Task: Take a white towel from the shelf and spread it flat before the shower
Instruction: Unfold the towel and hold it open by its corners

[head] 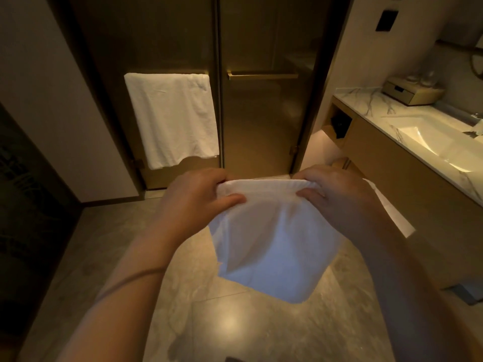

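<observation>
Gripping the top edge of a white towel, both hands hold it up in the air above the tiled floor, in front of the shower doors. Left hand: fingers curled over the left end of the edge, thumb pressed on the near face of the cloth. Right hand: same pinch at the right end, fingers closed on the fabric. Towel hangs down between the hands, folded or doubled, lower end clear of the floor; a further flap trails out behind the right wrist toward the vanity. Thin band on the left wrist.

Second white towel draped over the bar of the left shower door, hanging flat against the glass. Right door bar bare. To the right, a marble counter with a sunken basin and a small box with a drawer near the wall
</observation>
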Demonstrator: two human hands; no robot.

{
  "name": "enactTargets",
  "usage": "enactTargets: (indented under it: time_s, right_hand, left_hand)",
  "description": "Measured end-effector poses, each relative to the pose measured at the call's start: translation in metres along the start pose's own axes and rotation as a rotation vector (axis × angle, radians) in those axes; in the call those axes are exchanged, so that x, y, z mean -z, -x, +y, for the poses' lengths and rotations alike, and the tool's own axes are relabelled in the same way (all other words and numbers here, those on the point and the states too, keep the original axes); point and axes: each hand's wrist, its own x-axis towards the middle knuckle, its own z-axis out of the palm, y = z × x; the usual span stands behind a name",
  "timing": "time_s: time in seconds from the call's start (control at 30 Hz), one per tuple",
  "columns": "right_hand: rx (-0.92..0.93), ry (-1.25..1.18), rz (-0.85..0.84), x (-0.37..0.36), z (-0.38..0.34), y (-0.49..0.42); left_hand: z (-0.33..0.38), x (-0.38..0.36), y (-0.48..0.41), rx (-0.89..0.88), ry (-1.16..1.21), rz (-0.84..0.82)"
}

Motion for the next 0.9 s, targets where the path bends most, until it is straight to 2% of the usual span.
enactTargets:
  time_s: [0.3, 0.47, 0.57, 0.7, 0.8, 0.9]
  right_hand:
    - [0.115, -0.012, -0.054, -0.003, -0.006, -0.002]
    - [0.195, -0.083, 0.162, -0.006, -0.007, 0.002]
    - [0.198, -0.094, 0.201, -0.008, -0.009, 0.002]
    - [0.178, -0.057, 0.285, -0.013, -0.013, 0.0]
    - [0.092, 0.02, 0.461, -0.018, -0.022, 0.003]
    - [0.01, -0.123, 0.555, -0.023, -0.037, 0.012]
  left_hand:
    - [0.029, -0.02, -0.005, 0.016, 0.103, -0.012]
    - [0.027, -0.013, 0.001, 0.11, 0.465, 0.076]
    - [0.025, -0.01, 0.007, 0.174, 0.601, 0.069]
    - [0.033, -0.015, 0.011, 0.238, 0.688, 0.103]
    - [0.039, -0.019, 0.01, 0.249, 0.757, 0.13]
    - [0.043, -0.023, 0.006, 0.272, 0.78, 0.176]
